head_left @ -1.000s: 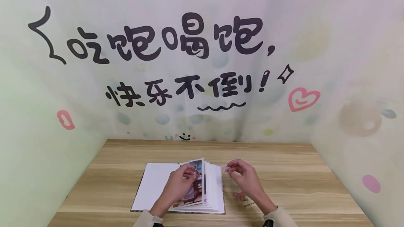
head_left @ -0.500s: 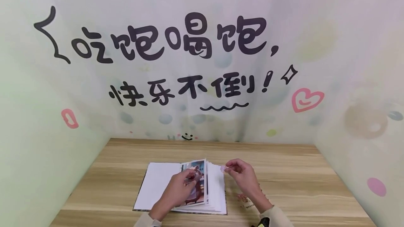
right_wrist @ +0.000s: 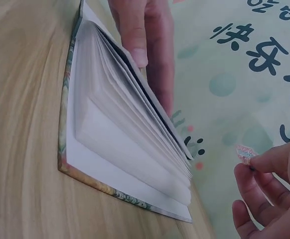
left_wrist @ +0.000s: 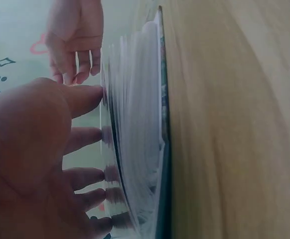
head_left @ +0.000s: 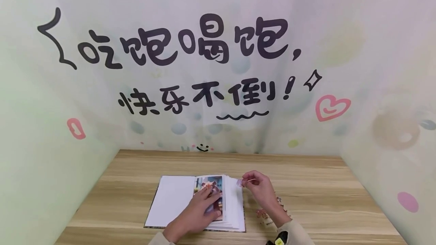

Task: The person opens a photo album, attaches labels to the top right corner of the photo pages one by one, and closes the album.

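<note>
A photo album lies open on the table, with a bare white page at left and a thick stack of pages at right. On the top right page shows a picture of a cartoon bear-like figure. My left hand presses flat on that picture with spread, straight fingers, covering its lower part. Just off the album's upper right corner, my right hand pinches a small, pinkish see-through sticker between thumb and index finger. The right wrist view shows reddish print on it.
Several small reddish and dark cut-out pieces lie on the wooden table, right of the album and partly under my right forearm. A pale printed curtain rises at the table's back edge, with pale walls at both sides.
The picture page, earlier tilted up in my left hand, now lies down. My left fingers went from curled at it to spread flat on it. The right hand still pinches the sticker.
</note>
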A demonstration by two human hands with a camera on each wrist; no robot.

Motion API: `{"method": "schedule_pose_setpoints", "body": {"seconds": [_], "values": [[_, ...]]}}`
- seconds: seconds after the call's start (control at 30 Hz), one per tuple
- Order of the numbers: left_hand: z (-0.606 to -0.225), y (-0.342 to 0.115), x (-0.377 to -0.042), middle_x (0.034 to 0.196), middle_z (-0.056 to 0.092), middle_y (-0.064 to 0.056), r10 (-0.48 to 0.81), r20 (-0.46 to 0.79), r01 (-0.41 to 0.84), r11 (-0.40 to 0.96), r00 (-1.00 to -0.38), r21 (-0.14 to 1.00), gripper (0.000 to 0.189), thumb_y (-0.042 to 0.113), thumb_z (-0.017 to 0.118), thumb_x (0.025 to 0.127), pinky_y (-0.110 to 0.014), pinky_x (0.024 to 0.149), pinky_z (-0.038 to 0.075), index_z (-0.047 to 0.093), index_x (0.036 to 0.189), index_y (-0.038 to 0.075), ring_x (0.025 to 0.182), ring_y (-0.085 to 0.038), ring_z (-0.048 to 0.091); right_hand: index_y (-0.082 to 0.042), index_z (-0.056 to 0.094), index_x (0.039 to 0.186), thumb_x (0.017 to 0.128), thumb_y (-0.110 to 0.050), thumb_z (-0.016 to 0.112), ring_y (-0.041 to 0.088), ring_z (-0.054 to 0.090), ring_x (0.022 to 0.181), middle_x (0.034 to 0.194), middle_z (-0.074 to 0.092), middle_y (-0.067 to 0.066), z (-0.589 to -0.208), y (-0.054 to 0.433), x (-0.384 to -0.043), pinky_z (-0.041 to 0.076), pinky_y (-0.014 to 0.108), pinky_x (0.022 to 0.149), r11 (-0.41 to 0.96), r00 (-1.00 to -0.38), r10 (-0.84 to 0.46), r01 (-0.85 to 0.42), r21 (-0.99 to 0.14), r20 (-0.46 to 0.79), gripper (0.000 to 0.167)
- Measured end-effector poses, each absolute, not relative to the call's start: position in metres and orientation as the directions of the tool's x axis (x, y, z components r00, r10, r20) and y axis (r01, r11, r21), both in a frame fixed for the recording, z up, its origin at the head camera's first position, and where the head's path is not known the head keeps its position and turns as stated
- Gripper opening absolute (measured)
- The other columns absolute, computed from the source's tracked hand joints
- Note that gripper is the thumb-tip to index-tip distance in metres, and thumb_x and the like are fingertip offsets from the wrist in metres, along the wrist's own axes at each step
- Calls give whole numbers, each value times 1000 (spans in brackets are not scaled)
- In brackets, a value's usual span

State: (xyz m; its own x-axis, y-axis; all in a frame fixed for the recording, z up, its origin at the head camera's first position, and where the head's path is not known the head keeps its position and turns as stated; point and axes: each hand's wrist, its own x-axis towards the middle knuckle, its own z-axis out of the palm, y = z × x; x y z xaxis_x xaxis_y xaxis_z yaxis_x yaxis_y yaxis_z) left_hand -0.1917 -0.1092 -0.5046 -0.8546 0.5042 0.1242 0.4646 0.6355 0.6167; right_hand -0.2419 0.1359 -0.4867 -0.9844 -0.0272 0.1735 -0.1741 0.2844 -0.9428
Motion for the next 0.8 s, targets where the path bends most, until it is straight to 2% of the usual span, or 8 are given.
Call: {"method": "schedule_pose_setpoints", "body": {"seconds": [0.2,0.3,0.47,0.63,0.8], "values": [[-510,-107,-191,156,28,-30,539,75,489,686,-839,539,61,47,52,99,-74,107,21,46,148,11,145,-51,20,1,68,99,89,4,68,17,64,80,90,69,9,-488,131,-246,56,33,70,274,-989,-45,-145,-951,138,11],[-510,-105,-190,160,22,-25,535,2,465,732,-845,498,62,50,47,100,-71,111,17,41,152,16,148,-47,15,1,67,100,88,7,67,18,65,80,89,69,9,-491,128,-250,56,37,72,268,-991,-68,-133,-954,119,13],[-515,-103,-189,164,15,-18,527,-82,445,782,-846,437,65,55,37,102,-67,115,10,32,156,21,151,-41,7,5,66,103,86,9,66,19,65,80,86,70,11,-495,119,-257,56,34,71,249,-987,-117,-134,-959,108,17],[-523,-104,-191,166,11,-15,537,-89,454,780,-839,430,66,59,29,102,-68,114,7,25,158,25,152,-38,3,8,64,107,88,8,65,24,67,82,88,70,12,-496,108,-262,56,33,73,212,-982,-168,-126,-969,91,19],[-525,-103,-193,166,12,-14,532,-90,450,784,-842,429,65,59,30,102,-67,115,7,24,158,27,152,-38,3,10,62,109,88,8,63,29,69,85,88,70,13,-499,97,-271,56,32,75,184,-979,-190,-115,-976,80,21]]}}
